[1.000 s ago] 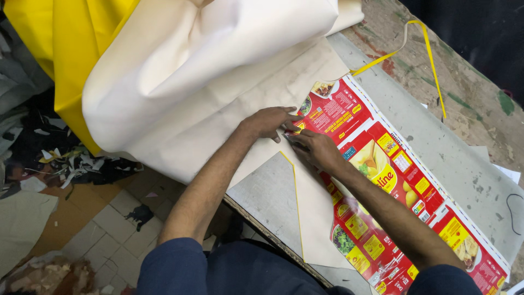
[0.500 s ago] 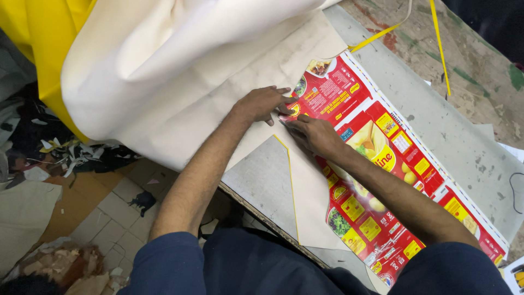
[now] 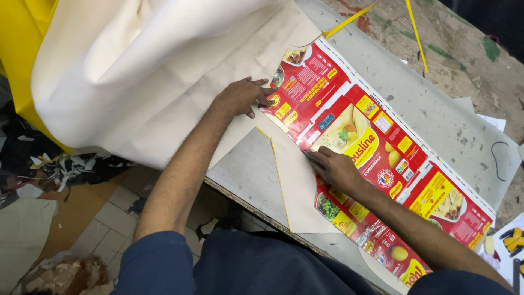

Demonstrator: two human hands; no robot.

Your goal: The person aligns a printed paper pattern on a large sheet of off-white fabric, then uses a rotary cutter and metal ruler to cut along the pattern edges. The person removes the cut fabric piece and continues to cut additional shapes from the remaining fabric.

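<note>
Workbench (image 3: 436, 109) fills the right half of the view: a grey, scuffed top with paint marks along its far side. Over its near left corner hangs the largest item, a cream sheet (image 3: 164, 82) of leather-like material, bunched into a thick fold at the upper left and lying flat where it reaches the bench. A yellow sheet (image 3: 22, 60) shows behind the fold at the left edge.

On the flat part lies a long printed card template (image 3: 376, 158) — flattened red and yellow food packaging — running diagonally from the top centre to the lower right. Its left edge overlaps the cream sheet.

My left hand (image 3: 243, 97) rests palm down on the cream sheet at the upper end of the template, fingers spread and flat, fingertips touching the card's edge. It grips nothing.

My right hand (image 3: 333, 168) presses on the template's left edge further down, well apart from the left hand. Its fingers are drawn together at the edge; I cannot tell whether they pinch a tool.

A cut tongue of cream sheet (image 3: 297, 186) extends toward me between my arms, showing a thin yellow line along its left edge.

Two narrow yellow strips (image 3: 415, 33) lie at the far end of the bench. Offcut scraps (image 3: 60, 169) litter the tiled floor below — left of my body.
</note>
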